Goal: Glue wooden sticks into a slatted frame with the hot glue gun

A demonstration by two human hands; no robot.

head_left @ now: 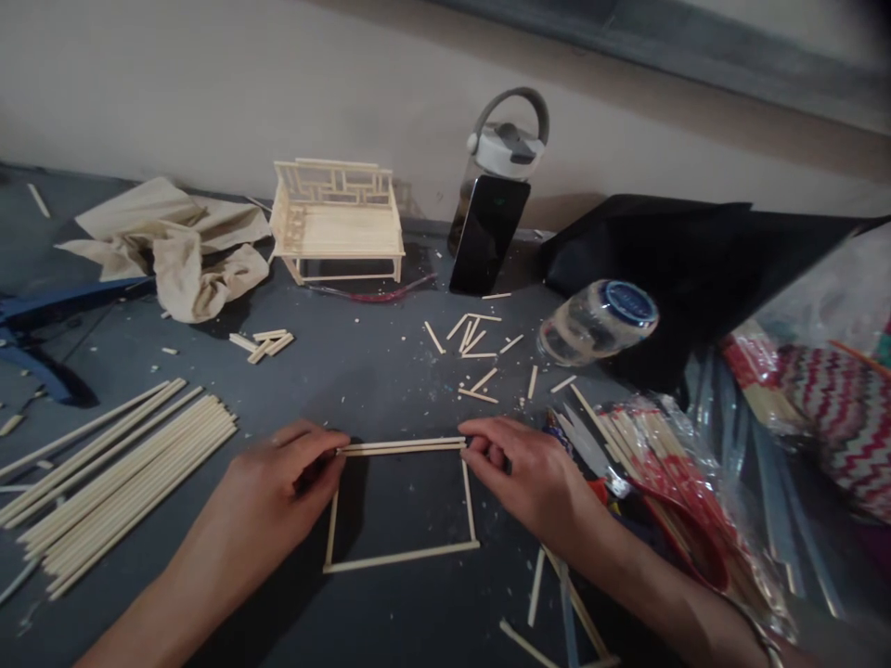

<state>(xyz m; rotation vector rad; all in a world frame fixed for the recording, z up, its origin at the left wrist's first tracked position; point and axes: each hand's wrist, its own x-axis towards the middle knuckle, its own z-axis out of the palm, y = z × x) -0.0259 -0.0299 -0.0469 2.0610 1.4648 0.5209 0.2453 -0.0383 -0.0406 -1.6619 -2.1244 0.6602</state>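
A rectangular frame of thin wooden sticks (404, 557) lies flat on the dark table in front of me. Along its far side runs a second wooden stick (404, 443), side by side with the frame's own far stick. My left hand (296, 464) pinches the left end of this stick pair at the frame's far left corner. At the far right corner, my right hand (515, 464) has thumb and forefinger closed on the other end. The fingertips partly cover both corners.
Loose round sticks (132, 492) lie at left, near a blue hand saw (48, 339) and crumpled cloth (167, 241). Behind stand a miniature wooden bench (338, 223) and a phone (489, 237) against a bottle (511, 148). Right are a jar (599, 323), scissors (591, 450) and packaged sticks (668, 464).
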